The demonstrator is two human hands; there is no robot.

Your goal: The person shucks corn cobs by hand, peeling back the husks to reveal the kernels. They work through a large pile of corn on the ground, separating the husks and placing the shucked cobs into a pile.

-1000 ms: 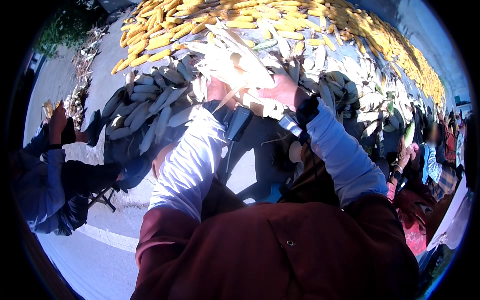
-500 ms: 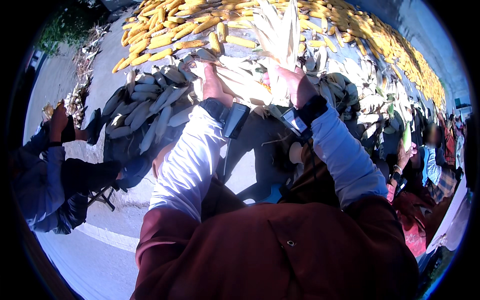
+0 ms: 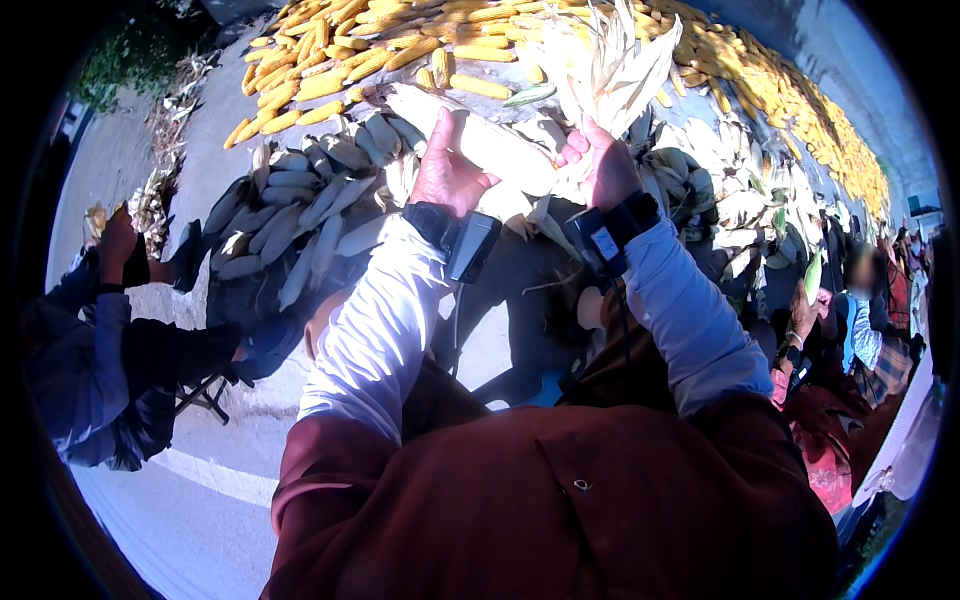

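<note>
A pale, husk-covered ear of corn [image 3: 495, 150] lies slantwise across my left hand [image 3: 450, 178]. My left thumb points up along the near side of the ear, and the other fingers are partly hidden around it. My right hand [image 3: 607, 170] is closed at the ear's right end, fingers curled on the husk. Above that hand, dry husk leaves [image 3: 615, 70] flare upward in a wide fan. Each wrist wears a dark strap with a small box-shaped device.
Unhusked corn ears [image 3: 300, 205] are heaped to the left, and more husks and ears [image 3: 720, 190] to the right. Beyond them spread bare yellow cobs [image 3: 340, 70]. One person [image 3: 80, 340] sits at far left; others [image 3: 840, 390] are at the right.
The husk leaves have fanned out and tilted to the right with my right hand. More of the pale ear shows by my left hand, whose thumb now stands raised.
</note>
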